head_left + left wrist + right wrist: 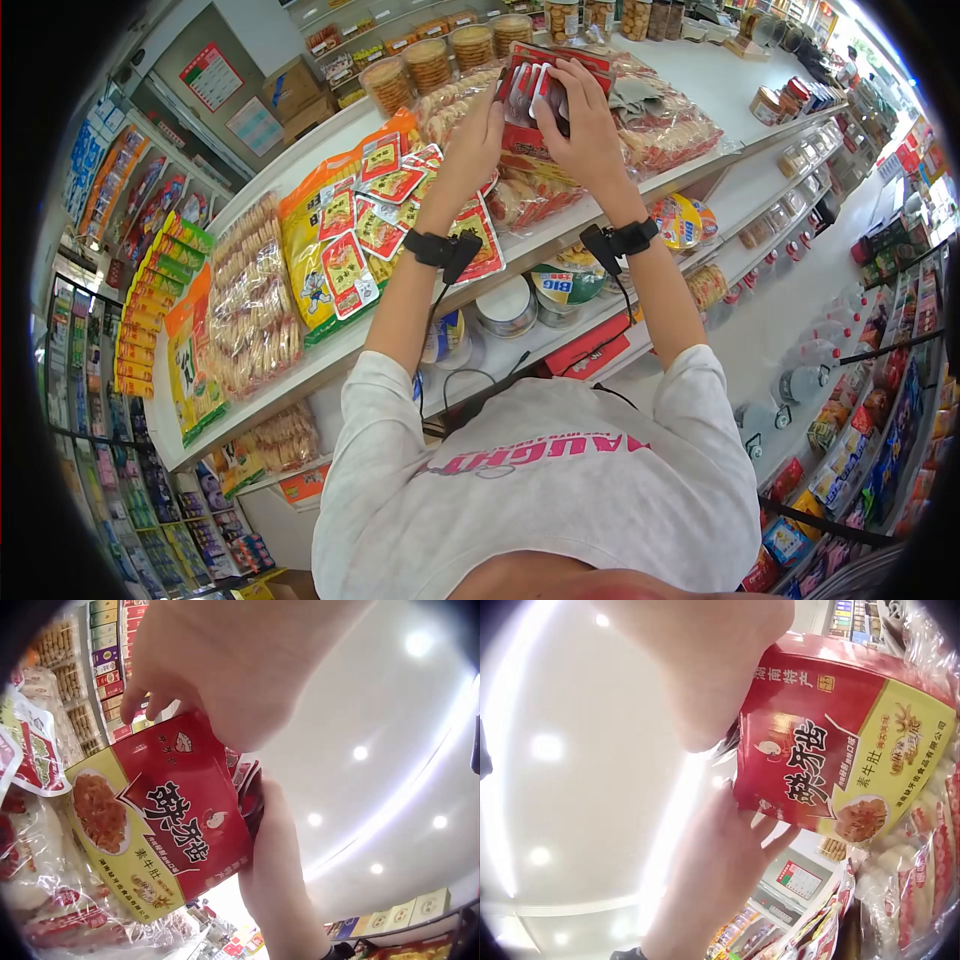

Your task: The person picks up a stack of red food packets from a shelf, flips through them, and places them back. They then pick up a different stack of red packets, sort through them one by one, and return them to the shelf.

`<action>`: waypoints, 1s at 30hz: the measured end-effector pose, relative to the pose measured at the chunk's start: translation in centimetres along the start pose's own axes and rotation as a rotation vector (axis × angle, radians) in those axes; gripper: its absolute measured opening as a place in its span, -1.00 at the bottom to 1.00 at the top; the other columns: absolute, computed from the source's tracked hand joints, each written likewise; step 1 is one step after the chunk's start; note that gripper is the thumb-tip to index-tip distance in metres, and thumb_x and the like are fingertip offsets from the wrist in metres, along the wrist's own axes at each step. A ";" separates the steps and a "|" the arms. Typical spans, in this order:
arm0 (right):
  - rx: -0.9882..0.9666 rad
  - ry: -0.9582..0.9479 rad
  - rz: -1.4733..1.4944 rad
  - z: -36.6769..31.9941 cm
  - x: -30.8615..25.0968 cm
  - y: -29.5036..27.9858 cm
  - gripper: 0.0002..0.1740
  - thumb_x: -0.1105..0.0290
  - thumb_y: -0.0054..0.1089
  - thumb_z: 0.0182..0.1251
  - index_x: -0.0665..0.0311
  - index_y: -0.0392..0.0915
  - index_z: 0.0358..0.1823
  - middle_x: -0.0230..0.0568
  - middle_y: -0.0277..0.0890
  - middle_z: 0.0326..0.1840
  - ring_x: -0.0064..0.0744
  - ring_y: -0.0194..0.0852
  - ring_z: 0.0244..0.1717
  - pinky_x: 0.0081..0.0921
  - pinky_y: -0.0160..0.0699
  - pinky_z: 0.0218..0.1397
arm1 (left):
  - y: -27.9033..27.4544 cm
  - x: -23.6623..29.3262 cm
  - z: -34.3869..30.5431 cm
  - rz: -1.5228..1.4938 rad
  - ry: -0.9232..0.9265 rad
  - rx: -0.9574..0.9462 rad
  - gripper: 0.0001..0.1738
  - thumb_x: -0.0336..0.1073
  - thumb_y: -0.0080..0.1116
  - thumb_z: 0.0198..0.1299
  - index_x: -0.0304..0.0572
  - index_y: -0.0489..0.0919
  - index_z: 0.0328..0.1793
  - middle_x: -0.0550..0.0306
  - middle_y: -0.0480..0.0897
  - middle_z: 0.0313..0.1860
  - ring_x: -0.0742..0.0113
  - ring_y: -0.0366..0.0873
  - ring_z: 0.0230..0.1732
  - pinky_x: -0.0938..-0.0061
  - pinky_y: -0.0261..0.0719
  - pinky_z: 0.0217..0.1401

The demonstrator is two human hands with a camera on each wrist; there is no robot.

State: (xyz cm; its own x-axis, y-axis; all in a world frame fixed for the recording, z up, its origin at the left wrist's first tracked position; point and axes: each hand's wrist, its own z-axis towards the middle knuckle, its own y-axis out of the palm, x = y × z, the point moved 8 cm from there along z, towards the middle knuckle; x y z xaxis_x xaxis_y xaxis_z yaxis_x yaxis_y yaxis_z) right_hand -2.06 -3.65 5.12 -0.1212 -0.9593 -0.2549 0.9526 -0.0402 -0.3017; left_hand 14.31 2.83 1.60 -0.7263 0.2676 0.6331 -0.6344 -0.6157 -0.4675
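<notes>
A red box (527, 143) of upright, shiny red-and-white sachets (522, 92) rests tilted on bagged snacks at the counter's back. My left hand (474, 142) grips the box's left side, fingers reaching behind it. With fingers over the sachets' top and thumb in front, my right hand (588, 135) holds them inside the box. The left wrist view has the box's printed front (172, 817) below my left hand (217, 667), the right hand (277, 877) at its edge. In the right wrist view my right hand (705, 660) partly hides the sachets; the left hand (709, 870) is beside the box (780, 735).
Loose red-and-white packets (380, 225) lie on a yellow bag (312, 290) left of the box. Bagged crackers (250, 300) lie farther left. Cookie jars (425, 65) line the counter's back edge. Tubs (507, 305) stand on the shelf below, and jars (768, 105) are at right.
</notes>
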 end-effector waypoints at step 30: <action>0.152 0.123 0.080 1.7 7.0 -3.9 -0.70 0.25 0.20 0.61 0.32 0.79 -0.02 0.01 0.74 -0.06 0.05 0.67 0.03 -0.17 0.58 0.19 | 3.1 7.1 0.0 0.380 0.502 -0.014 -0.32 -0.10 0.30 0.39 0.10 0.47 0.62 0.00 0.45 0.63 -0.21 0.35 0.62 -0.13 0.35 0.64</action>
State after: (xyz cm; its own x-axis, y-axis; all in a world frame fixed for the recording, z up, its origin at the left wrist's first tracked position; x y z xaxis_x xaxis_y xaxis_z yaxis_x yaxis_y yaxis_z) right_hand -6.19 -10.73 6.05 -0.0674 -0.9202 -0.3856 0.9906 -0.0156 -0.1357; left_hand 7.21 2.80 4.65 -0.9355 0.3490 0.0559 -0.3080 -0.7275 -0.6131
